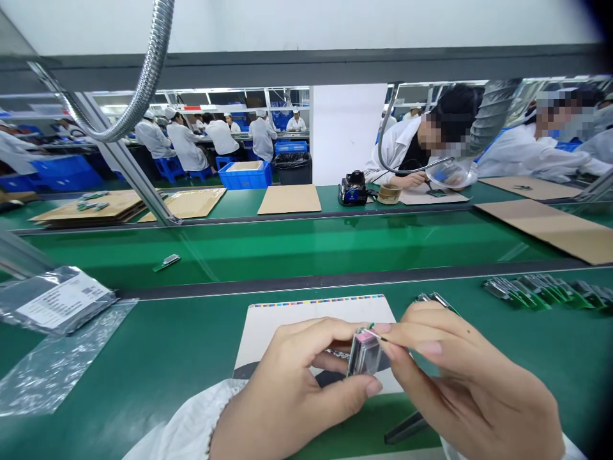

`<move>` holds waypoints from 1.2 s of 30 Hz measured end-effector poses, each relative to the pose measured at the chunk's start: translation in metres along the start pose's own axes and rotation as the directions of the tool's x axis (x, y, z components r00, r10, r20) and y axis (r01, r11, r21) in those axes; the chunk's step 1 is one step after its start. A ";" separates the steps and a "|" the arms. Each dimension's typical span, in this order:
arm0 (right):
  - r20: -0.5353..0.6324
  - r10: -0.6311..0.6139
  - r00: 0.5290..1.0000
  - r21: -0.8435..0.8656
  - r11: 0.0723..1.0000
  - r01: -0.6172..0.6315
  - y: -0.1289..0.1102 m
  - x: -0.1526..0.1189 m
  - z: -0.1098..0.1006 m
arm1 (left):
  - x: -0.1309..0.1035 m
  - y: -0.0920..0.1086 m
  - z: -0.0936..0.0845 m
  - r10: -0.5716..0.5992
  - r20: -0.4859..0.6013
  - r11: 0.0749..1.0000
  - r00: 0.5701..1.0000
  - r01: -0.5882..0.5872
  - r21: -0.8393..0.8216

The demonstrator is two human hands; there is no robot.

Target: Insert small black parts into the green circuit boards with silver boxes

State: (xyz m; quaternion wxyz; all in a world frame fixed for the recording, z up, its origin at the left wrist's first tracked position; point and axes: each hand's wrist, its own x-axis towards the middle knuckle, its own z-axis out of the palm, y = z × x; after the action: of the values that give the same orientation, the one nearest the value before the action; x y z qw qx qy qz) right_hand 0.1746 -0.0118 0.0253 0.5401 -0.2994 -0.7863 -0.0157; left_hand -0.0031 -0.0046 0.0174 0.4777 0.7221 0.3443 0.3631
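Note:
My left hand (pixel 301 377) is closed around a small boxy display module (pixel 364 355) with clear faces and a pink upper edge, holding it upright between thumb and fingers. At the module's top edge, my right hand (pixel 460 364) pinches a thin pale strip (pixel 378 336) with a dark end; its exact kind is too small to tell. Below the right hand, a dark, narrow tool end (pixel 406 427) sticks out; whether the hand grips it is hidden. Behind both hands lies a white printed sheet (pixel 311 314) on the green bench.
Several green boards with displays (pixel 546 291) lie in a row at right. A labelled bag (pixel 60 299) rests at left. Across the green belt (pixel 335 249), a co-worker (pixel 402 150) bends over a board. A metal hose (pixel 151 70) hangs overhead at left.

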 end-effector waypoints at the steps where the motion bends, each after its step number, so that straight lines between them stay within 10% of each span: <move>1: -0.006 -0.026 1.000 -0.021 0.999 0.026 0.000 0.001 0.000 | 0.000 0.000 0.000 0.001 0.002 1.000 1.000 -0.001 -0.005; 18: 0.152 -0.071 0.986 -0.085 0.993 0.085 0.004 -0.005 -0.009 | 0.000 0.000 0.001 -0.004 0.008 1.000 1.000 0.004 0.006; 36: 0.039 0.254 0.966 0.425 0.871 -0.246 0.004 -0.019 0.004 | 0.001 0.000 0.002 0.027 -0.021 0.997 0.999 -0.026 0.076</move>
State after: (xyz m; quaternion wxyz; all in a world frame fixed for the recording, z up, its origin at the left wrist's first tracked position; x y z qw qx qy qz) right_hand 0.1774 -0.0161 0.0063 0.5970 -0.2731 -0.7203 0.2240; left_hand -0.0004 -0.0047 0.0171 0.4414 0.7400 0.3534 0.3642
